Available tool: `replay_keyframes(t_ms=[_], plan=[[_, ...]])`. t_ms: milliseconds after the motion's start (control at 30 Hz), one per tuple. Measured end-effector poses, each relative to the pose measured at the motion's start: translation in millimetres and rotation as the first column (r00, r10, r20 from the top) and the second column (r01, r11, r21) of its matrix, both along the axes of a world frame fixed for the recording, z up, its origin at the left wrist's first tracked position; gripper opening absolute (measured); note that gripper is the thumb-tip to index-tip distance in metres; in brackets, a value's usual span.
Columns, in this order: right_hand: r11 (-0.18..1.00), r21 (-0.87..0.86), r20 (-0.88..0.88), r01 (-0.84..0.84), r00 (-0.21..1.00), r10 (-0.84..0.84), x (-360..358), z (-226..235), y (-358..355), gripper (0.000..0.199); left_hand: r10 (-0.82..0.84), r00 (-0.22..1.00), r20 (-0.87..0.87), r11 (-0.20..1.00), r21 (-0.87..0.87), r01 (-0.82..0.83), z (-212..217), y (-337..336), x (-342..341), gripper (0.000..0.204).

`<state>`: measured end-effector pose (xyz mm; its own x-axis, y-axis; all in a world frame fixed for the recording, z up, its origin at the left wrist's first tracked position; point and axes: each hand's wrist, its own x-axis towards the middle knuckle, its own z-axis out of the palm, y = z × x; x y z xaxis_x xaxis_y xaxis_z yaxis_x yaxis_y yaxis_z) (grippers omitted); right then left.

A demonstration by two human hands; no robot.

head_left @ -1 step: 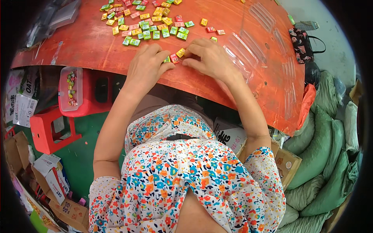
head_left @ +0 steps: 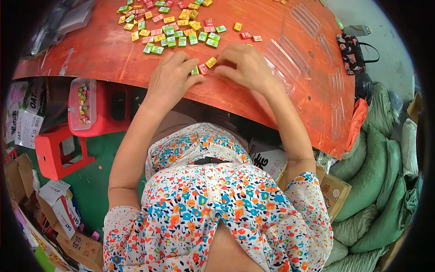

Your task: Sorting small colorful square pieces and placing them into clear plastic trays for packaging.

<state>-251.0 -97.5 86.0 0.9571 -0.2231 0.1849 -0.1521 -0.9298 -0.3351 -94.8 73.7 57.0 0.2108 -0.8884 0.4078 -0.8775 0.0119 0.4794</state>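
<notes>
Three tiny candy-sized boxes stand in a short row near the table's front edge: a green box (head_left: pixel 195 70), a red box (head_left: pixel 203 69) and a yellow box (head_left: pixel 211 62). My left hand (head_left: pixel 172 79) curls around the green box, its thumb and index finger on either side. The red box sits just beyond those fingertips. On the other side, my right hand (head_left: pixel 247 68) has bent fingers with thumb and index apart, close beside the yellow box. Nothing shows between the right fingers; their undersides are hidden.
Many small coloured boxes (head_left: pixel 170 31) lie scattered farther back on the red table (head_left: pixel 113 61). Clear plastic trays (head_left: pixel 285 59) rest at the right. A plastic tub (head_left: pixel 82 102) of small pieces stands on a red stool (head_left: pixel 106 129) at the left. Green sacks (head_left: pixel 369 172) fill the right floor.
My right hand has shifted slightly, leaving a small gap beside the yellow box. My left hand and the three boxes stay almost in place.
</notes>
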Motion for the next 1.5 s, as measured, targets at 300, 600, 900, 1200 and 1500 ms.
replay_keyframes(t_ms=[300, 600, 900, 1200, 1500], plan=[[0.963, -0.187, 0.169, 0.192, 0.972, -0.161, 36, -9, -59, 0.019, 0.205, 0.949, 0.239, 0.979, -0.069, -0.194, 5, -72, 34, 0.021], [0.967, -0.239, 0.119, 0.086, 0.991, -0.058, 64, -20, -52, 0.021, 0.124, 0.947, 0.297, 0.969, 0.168, -0.180, 15, -107, 41, 0.019], [0.984, -0.106, -0.010, 0.143, 0.989, -0.145, 64, -14, -56, 0.022, 0.127, 0.952, 0.277, 0.972, 0.158, -0.175, 9, -111, 39, 0.018], [0.955, -0.241, 0.241, -0.174, 0.942, 0.232, 91, -25, -74, 0.024, 0.263, 0.961, 0.084, 0.964, 0.031, -0.266, 27, -32, 34, 0.020], [0.990, 0.128, 0.060, -0.063, 0.997, 0.056, 42, 3, -49, 0.028, 0.267, 0.962, 0.057, 0.955, 0.119, -0.272, 15, 21, -4, 0.026]])
